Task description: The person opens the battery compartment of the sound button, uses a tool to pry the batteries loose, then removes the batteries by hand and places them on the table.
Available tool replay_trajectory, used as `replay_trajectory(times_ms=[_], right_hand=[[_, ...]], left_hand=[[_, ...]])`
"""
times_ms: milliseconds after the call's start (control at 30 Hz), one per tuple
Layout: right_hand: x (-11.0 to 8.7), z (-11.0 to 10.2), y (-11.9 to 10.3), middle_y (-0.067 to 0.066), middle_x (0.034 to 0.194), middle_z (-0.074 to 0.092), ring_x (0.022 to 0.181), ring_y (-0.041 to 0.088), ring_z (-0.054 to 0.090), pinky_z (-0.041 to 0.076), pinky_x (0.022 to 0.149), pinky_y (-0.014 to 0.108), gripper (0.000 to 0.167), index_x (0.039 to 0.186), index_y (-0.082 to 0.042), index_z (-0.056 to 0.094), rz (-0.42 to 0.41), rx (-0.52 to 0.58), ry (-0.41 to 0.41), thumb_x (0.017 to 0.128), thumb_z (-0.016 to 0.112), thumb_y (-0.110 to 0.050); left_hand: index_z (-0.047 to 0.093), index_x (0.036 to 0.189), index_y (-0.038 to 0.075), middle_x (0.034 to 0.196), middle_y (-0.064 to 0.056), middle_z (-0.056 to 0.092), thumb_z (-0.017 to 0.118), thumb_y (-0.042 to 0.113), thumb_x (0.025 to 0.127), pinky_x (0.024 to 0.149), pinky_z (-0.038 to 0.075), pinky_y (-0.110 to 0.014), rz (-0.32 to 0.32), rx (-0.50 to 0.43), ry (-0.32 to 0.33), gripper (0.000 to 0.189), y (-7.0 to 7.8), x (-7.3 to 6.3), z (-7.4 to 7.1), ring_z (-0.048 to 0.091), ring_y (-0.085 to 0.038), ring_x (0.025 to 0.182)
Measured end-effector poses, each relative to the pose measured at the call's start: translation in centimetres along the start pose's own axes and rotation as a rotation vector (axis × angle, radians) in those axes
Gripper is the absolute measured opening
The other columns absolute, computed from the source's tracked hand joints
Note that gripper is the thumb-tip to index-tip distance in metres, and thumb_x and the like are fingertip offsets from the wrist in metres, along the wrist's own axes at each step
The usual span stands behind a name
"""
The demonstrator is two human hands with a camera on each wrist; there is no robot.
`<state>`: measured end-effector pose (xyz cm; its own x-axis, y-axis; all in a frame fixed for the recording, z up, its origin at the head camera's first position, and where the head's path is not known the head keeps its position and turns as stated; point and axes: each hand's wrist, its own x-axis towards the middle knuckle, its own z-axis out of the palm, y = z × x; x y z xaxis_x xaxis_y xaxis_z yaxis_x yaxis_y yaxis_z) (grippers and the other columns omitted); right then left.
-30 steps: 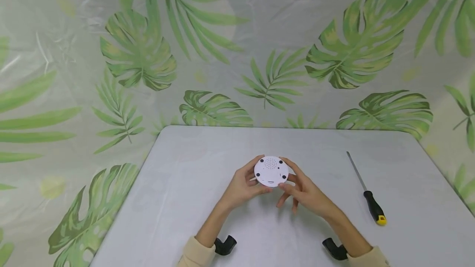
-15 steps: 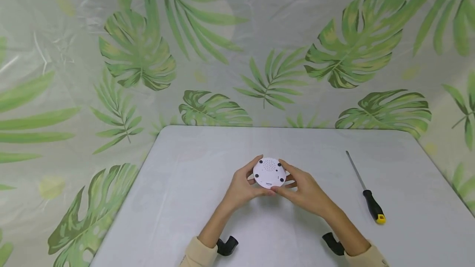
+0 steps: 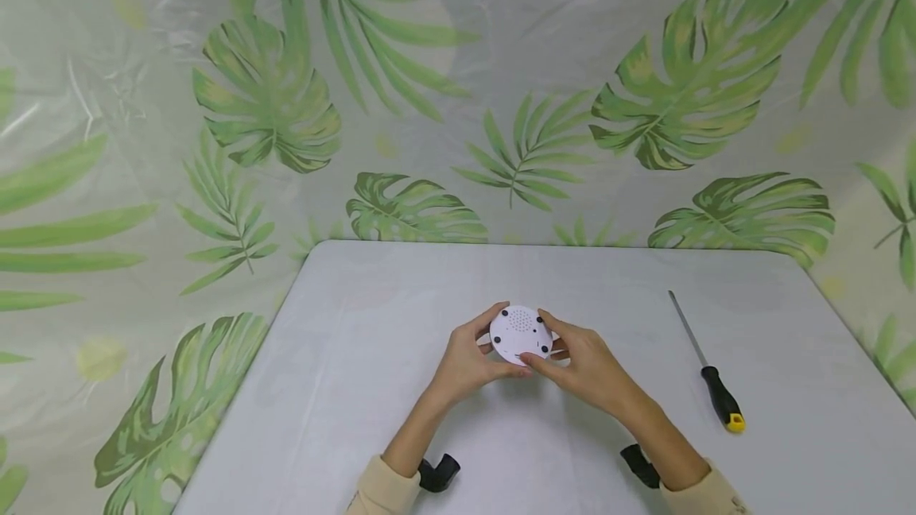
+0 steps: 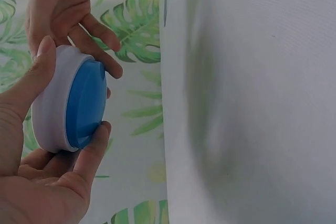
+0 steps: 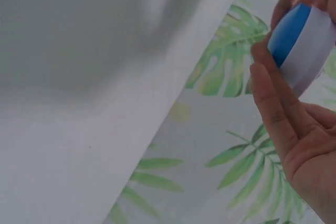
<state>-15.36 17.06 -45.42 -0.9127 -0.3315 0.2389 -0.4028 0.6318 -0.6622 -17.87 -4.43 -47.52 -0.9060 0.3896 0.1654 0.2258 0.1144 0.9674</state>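
Note:
Between both hands, above the table, is a round white device (image 3: 517, 335) with a cluster of small holes and several black dots on the face turned up to the head camera. Its other side is a blue dome (image 4: 86, 106), visible in both wrist views. My left hand (image 3: 463, 358) grips the left rim, thumb at the near edge and fingers round the far side. With thumb and fingers my right hand (image 3: 590, 364) holds the right side; its thumb lies over the near edge of the holed face, partly covering a slot there.
A screwdriver (image 3: 719, 397) with a black and yellow handle lies on the white table (image 3: 372, 300) to the right of the hands. Black wrist-worn mounts (image 3: 439, 474) show beside both forearms. Behind the table hangs a leaf-patterned sheet (image 3: 529, 62).
My right hand's lower fingers have come in behind the device, and its thumb has shifted left along the near edge. The device has turned slightly; my left hand keeps its grip.

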Motion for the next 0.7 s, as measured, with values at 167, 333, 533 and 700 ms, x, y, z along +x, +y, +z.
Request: replay_trajectory(times_ms=[167,333,533,700], right_hand=[[-0.1,0.3,0.3,0.025,0.129,0.070,0.090,0.026,0.077,0.065,0.072,0.030,0.074,0.143,0.010,0.054,-0.109,-0.114,0.055,0.090,0.082,-0.032],[-0.4,1.0,0.8,0.031,0.130,0.067,0.098,0.037,0.076,0.065,0.072,0.038,0.065,0.140,0.009,0.058,-0.278,-0.337,0.135,0.093,0.078,-0.032],[-0.6,1.9,0.9,0.033,0.120,0.066,0.063,0.023,0.067,0.054,0.050,0.024,0.059,0.138,0.008,0.059,-0.394,-0.484,0.215,0.109,0.047,-0.042],[-0.8,2.2,0.9,0.031,0.116,0.065,0.057,0.015,0.057,0.048,0.047,0.020,0.058,0.137,0.007,0.059,-0.414,-0.525,0.241,0.112,0.036,-0.041]], left_hand=[[0.046,0.155,0.006,0.156,-0.013,0.053,0.096,0.008,0.071,0.106,0.056,-0.034,0.002,0.044,-0.004,0.098,0.1,0.0,0.1,0.055,-0.030,0.140],[0.047,0.155,0.008,0.155,-0.013,0.054,0.096,0.007,0.070,0.106,0.056,-0.035,0.009,0.041,0.001,0.098,0.0,0.1,0.2,0.057,-0.029,0.139],[0.049,0.153,0.009,0.154,-0.012,0.055,0.095,0.005,0.070,0.105,0.057,-0.037,0.019,0.027,0.032,0.095,-0.1,0.1,0.4,0.055,-0.031,0.140],[0.049,0.154,0.008,0.155,-0.012,0.054,0.095,0.004,0.070,0.102,0.058,-0.034,-0.001,0.010,0.036,0.095,0.0,0.2,0.4,0.054,-0.032,0.140]])
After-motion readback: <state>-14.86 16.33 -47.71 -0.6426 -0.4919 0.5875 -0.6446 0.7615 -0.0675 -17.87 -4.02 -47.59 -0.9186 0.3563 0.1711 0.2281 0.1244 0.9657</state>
